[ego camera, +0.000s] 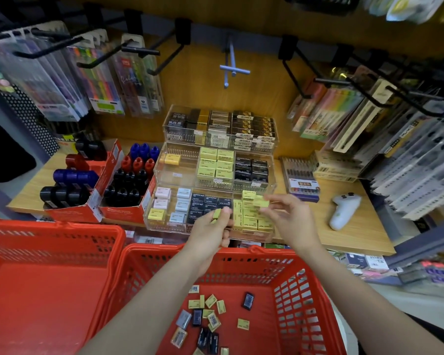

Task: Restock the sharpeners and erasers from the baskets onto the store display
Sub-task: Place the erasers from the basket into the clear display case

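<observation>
While both hands pinch yellow erasers, restocking of the front display tier is underway.
Left hand point(210, 226) pinches one eraser point(217, 213), right hand point(287, 213) another point(260, 203); next, seat them in the front-right yellow stack point(251, 221); more wait in the basket point(303, 298).

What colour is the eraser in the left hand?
Yellow-green; the left hand pinches the eraser at its fingertips, clearest in the head view.

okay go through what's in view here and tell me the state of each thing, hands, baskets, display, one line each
left hand: pinching a yellow eraser
right hand: pinching another yellow eraser over the front tier
clear tiered display: middle-left bin nearly bare, other bins mostly filled
right red basket: loose erasers scattered on its floor
left red basket: nothing visible inside
white controller: lying on the shelf, untouched
</observation>
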